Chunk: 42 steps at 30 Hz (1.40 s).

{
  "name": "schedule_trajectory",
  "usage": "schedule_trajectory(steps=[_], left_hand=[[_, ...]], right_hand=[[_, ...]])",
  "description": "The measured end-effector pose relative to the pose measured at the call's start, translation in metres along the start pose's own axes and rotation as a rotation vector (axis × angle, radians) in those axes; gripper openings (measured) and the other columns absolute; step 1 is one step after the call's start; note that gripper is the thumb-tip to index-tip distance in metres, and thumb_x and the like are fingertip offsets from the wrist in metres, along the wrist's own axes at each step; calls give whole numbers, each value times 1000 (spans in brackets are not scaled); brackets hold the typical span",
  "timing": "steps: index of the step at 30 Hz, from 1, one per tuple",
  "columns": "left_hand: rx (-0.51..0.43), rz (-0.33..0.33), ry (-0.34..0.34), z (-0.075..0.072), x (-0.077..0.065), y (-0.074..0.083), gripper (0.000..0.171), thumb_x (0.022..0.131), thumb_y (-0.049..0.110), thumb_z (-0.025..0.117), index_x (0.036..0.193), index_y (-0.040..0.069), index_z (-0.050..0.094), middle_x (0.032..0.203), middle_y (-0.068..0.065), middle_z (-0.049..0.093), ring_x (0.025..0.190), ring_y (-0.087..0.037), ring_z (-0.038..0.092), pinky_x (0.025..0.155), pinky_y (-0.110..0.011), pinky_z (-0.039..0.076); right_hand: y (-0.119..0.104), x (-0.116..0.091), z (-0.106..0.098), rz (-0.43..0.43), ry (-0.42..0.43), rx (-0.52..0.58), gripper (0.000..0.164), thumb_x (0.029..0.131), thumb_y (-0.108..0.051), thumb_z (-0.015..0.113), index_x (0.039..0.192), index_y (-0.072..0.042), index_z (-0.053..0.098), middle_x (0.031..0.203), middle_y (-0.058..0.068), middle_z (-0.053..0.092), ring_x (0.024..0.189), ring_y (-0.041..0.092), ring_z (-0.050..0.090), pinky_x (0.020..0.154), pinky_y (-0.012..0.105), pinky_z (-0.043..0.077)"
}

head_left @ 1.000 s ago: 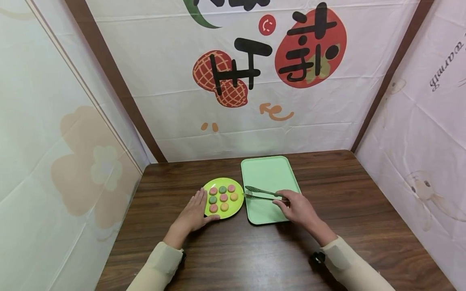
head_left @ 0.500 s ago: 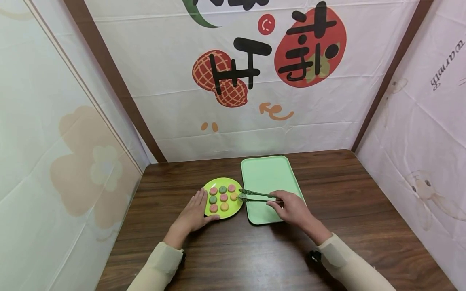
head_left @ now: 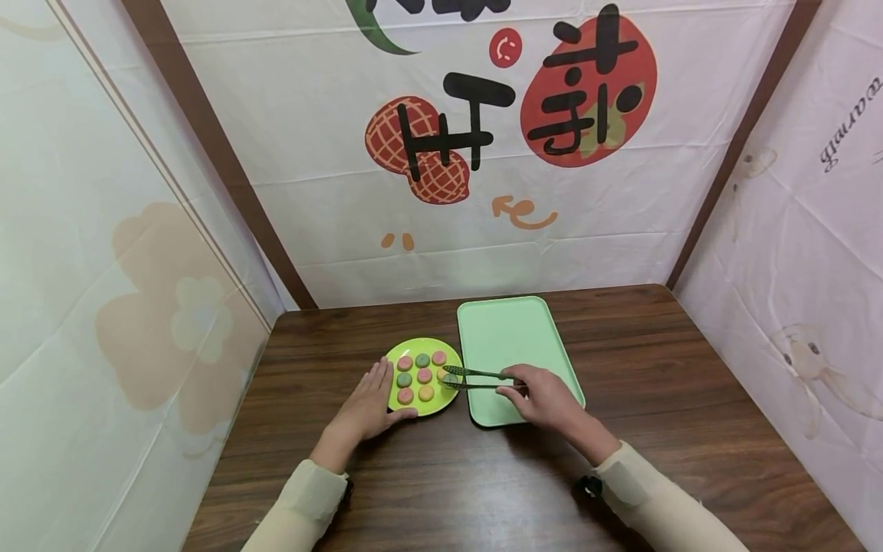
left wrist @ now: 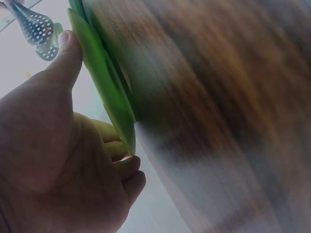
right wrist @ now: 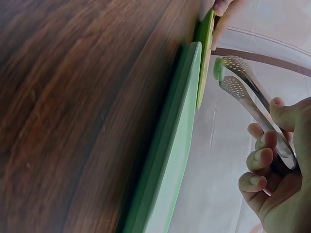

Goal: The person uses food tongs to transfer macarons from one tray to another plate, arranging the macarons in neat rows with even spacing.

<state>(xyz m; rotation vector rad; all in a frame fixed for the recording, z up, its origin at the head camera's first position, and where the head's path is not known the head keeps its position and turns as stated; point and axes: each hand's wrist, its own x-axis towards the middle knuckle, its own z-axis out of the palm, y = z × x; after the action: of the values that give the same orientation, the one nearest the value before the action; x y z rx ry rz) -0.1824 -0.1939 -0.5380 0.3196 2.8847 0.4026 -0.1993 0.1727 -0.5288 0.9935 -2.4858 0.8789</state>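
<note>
A lime-green plate [head_left: 450,356] holds several pink, green and yellow macarons [head_left: 424,376]. My left hand [head_left: 363,402] rests at the plate's left edge, fingers extended along the rim and thumb at the near side. In my right hand [head_left: 548,400] I grip metal tongs [head_left: 483,373] with perforated tips, thumb on one arm and fingers on the other. Between the tips sits a green macaron [right wrist: 218,69], above the plate's right side beside a yellow macaron, partly covered by the tongs. The right wrist view shows it raised off the plate.
A pale green rectangular tray [head_left: 507,330] lies right of the plate, close against it, under my right hand. Both stand on a dark wood table [head_left: 441,483]. Printed cloth walls [head_left: 331,230] close off the back and both sides.
My right hand has moved left and slightly nearer, carrying the tongs and green macaron from the tray's left edge to over the plate. My left hand and the plate stay put.
</note>
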Motion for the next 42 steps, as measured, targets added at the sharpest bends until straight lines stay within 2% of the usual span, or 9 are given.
schedule_trajectory(steps=[9, 24, 42], left_hand=[[-12, 1, -2, -1, -1, 1, 111, 101, 62, 67, 167, -10, 15, 176, -30, 8, 164, -44, 11, 134, -55, 16], [-24, 15, 9, 0, -1, 1, 112, 100, 61, 68, 167, -11, 15, 176, -31, 9, 164, -45, 12, 134, -56, 16], [-32, 18, 11, 0, 1, -2, 113, 99, 63, 69, 167, -11, 15, 176, -30, 9, 164, -46, 12, 133, -56, 16]], right_hand=[[-4, 3, 2, -16, -32, -11, 23, 97, -22, 83, 111, -5, 78, 82, -6, 68, 70, 4, 60, 64, 32, 58], [-5, 9, 4, 9, -113, -42, 23, 99, -28, 80, 111, -8, 79, 81, -9, 66, 67, 1, 55, 62, 28, 54], [-10, 16, 4, 53, -173, -46, 26, 102, -31, 77, 113, -7, 79, 90, -3, 73, 74, 8, 64, 67, 33, 58]])
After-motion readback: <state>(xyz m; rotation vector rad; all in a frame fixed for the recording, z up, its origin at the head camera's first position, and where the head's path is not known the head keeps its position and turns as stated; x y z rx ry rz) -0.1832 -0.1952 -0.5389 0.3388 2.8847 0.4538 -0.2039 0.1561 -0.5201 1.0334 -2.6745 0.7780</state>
